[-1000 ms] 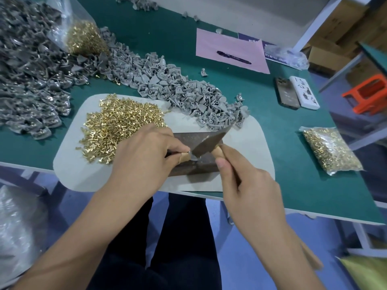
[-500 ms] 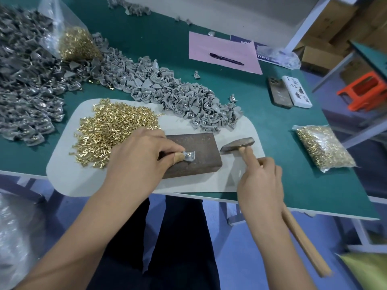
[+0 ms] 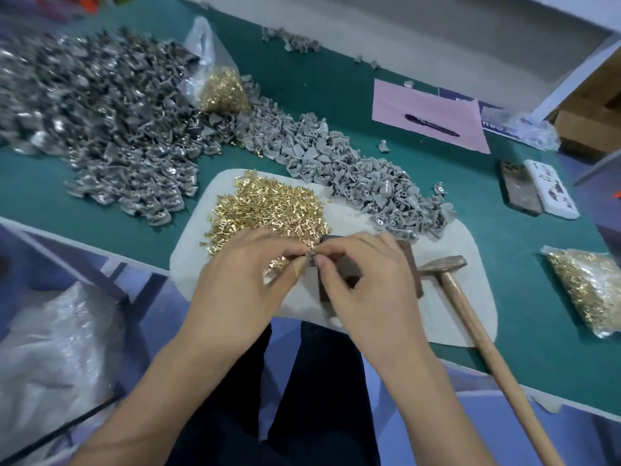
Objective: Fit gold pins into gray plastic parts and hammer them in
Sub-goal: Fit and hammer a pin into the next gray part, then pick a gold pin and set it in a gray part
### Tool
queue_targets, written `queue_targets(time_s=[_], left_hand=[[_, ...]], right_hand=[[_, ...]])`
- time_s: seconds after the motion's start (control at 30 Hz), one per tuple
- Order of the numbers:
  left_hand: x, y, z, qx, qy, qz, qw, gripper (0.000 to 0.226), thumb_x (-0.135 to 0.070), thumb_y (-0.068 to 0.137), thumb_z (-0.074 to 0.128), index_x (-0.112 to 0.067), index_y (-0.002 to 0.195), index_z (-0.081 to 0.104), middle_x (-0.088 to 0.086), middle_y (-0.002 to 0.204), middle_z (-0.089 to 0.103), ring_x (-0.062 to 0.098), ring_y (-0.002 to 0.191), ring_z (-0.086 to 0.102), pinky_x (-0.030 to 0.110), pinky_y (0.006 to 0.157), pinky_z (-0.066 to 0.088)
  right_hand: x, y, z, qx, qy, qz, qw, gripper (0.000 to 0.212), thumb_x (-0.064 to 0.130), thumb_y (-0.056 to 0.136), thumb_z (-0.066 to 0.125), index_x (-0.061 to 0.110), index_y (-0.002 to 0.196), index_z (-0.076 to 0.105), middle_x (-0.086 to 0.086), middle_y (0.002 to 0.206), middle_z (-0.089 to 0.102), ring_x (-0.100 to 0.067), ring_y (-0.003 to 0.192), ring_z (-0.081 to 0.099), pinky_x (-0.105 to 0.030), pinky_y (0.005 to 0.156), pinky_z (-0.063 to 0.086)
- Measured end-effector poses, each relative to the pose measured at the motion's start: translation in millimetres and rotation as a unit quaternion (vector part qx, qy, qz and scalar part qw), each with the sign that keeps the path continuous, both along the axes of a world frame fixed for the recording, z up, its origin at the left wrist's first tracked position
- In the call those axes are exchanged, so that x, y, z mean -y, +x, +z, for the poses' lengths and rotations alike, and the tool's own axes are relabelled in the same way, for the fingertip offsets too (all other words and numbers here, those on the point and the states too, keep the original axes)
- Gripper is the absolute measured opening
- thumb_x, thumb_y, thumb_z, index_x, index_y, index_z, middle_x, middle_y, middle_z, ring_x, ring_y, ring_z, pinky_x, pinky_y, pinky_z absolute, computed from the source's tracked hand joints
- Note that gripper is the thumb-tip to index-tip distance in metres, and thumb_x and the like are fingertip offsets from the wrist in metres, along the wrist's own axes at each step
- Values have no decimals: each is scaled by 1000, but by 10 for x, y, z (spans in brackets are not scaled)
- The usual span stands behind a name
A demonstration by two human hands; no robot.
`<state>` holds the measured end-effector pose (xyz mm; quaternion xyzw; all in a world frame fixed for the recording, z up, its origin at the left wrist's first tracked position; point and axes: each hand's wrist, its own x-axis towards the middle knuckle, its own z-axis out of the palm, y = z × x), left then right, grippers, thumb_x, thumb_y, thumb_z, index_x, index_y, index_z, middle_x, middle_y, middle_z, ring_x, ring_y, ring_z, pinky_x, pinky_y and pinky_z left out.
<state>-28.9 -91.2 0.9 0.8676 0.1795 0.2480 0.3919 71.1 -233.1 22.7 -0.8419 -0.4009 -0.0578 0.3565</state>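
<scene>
My left hand (image 3: pixel 242 280) and my right hand (image 3: pixel 366 280) meet fingertip to fingertip over the brown metal block (image 3: pixel 408 264) on the grey mat (image 3: pixel 467 264). Between them they pinch a small gray plastic part (image 3: pixel 313 257), mostly hidden by the fingers. A heap of loose gold pins (image 3: pixel 268 205) lies on the mat just beyond my left hand. The hammer (image 3: pixel 447 267) lies on the mat to the right of the block, head away from me, with its wooden handle reaching past the table's front edge. No hand touches it.
A light gray pile of plastic parts (image 3: pixel 363 183) runs behind the mat; a darker, larger pile (image 3: pixel 100 129) covers the left of the green table. An open bag of pins (image 3: pixel 221 89) stands at the back, another bag (image 3: pixel 591 287) at right. Two phones (image 3: pixel 537 188), pink paper with a pen (image 3: pixel 431 124).
My right hand has laid the hammer down beside the block and come over to the part. Both hands now pinch the part above the block's left end. The camera has swung left.
</scene>
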Motion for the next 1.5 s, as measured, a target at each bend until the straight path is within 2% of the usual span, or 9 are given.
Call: queue_targets(time_s=[0.2,0.37,0.57,0.67,0.9,1.0,1.13,1.43,1.5], left_hand=[[-444,-401,-93,-28,-20,103,994,18,-34,89,66,-44,103,66,-26,98,66,0,94,61,35,77,54],[-891,-629,-170,-79,13,193,978,12,-27,85,72,-37,93,71,-19,92,69,8,83,61,37,72,54],[-1309,-687,-274,-143,59,221,963,15,-42,91,64,-42,104,71,-14,99,68,17,102,57,32,69,43],[-1422,-572,-279,-136,83,227,961,14,-38,92,64,-41,104,72,-13,98,67,18,102,57,30,63,34],[-1501,-391,-214,-124,63,255,957,24,-40,90,69,-41,114,69,-14,100,72,19,100,64,30,68,45],[-1330,-482,-174,-92,38,221,970,24,-34,87,72,-40,110,70,-23,93,69,9,91,63,26,65,41],[-1164,-531,-170,-175,30,92,980,22,-38,89,69,-47,109,69,-25,99,64,5,92,57,26,66,43],[-1131,-345,-60,-196,139,66,968,7,-44,92,64,-42,93,71,-16,95,59,7,91,58,26,55,29],[-1110,-323,-57,-172,136,64,974,8,-45,93,61,-43,93,69,-18,93,57,0,88,55,24,56,29]], right_hand=[[-730,-157,-57,-40,-50,83,994,5,20,88,72,25,88,73,14,87,67,-18,92,54,-40,86,45],[-1405,-265,-115,-29,-111,143,983,8,25,90,67,27,84,71,12,84,64,-17,92,48,-37,86,42],[-1934,-282,-179,16,-196,161,967,13,30,93,63,33,97,76,7,94,68,-21,98,49,-37,84,41],[-2068,-236,-211,24,-190,131,973,16,31,93,63,34,100,77,8,96,69,-21,98,48,-36,83,42],[-2166,-76,-134,-31,-159,120,979,18,27,97,63,32,105,79,9,102,72,-21,106,53,-40,91,46],[-1913,57,-22,-60,-108,91,988,16,25,96,64,30,100,79,16,100,73,-16,104,61,-41,91,51],[-1536,205,47,-81,-84,61,991,14,21,93,65,25,92,78,16,92,73,-11,96,66,-43,88,55],[-1141,116,-107,-101,-63,71,990,14,18,95,65,24,95,78,17,95,73,-7,95,65,-40,91,53],[-1049,77,-95,-112,-32,77,990,14,18,95,66,25,98,78,18,95,73,-3,94,65,-31,88,52]])
